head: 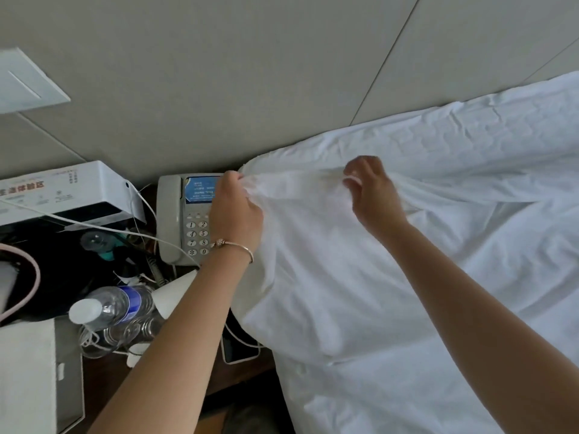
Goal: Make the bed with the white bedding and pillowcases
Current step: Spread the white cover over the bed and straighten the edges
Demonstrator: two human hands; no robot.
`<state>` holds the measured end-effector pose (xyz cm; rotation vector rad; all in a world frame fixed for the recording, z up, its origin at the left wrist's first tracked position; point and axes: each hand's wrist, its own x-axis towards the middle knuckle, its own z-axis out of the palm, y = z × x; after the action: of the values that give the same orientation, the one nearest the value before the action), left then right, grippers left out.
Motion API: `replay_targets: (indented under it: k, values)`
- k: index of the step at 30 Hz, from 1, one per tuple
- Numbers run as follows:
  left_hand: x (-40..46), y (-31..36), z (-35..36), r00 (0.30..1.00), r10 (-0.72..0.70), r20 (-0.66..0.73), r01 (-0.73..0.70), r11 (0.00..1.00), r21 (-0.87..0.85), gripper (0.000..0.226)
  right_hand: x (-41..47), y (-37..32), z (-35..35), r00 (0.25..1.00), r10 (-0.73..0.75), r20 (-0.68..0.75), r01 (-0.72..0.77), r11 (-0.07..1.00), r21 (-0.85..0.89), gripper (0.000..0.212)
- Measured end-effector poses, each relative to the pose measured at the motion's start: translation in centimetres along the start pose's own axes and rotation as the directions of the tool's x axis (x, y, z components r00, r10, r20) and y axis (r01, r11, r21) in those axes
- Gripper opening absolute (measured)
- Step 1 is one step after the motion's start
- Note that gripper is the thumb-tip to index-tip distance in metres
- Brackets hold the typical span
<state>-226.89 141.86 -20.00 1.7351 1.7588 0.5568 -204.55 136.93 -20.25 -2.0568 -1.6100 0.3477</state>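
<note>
White bedding (391,277) covers the bed, which fills the right half of the view up to the grey padded headboard wall (250,73). At the bed's top left corner the fabric is bunched and lifted. My left hand (235,211), with a thin bracelet at the wrist, grips the bunched corner of the white sheet at the bed's edge. A short way to the right, my right hand (371,189) pinches a fold of the same sheet between curled fingers, and a taut ridge of cloth runs between the two hands.
A crowded bedside table stands left of the bed. On it are a grey desk phone (183,220), a white box (65,189), white cables, two plastic water bottles (116,311) and a smartphone (238,349) near the mattress edge. A white switch plate (25,79) is on the wall.
</note>
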Motion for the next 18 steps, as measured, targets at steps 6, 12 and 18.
replay_targets:
  k: [6,12,18]
  values:
    - [-5.6,-3.2,5.3,0.985,0.044,0.164,-0.082,0.971,0.227,0.092,-3.7,1.2,4.8,0.961,-0.055,0.272,0.127,0.958,-0.257,0.061]
    - [-10.5,-6.1,5.8,0.915,-0.351,0.2,0.373,0.924,-0.086,0.088,-14.4,1.1,7.6,0.965,0.155,0.212,-0.13,0.983,-0.128,0.036]
    - [-7.9,-5.1,4.3,0.803,-0.263,0.536,0.317,0.949,-0.009,0.049,-23.8,0.0,6.7,0.977,0.143,0.156,-0.16,0.981,0.108,0.044]
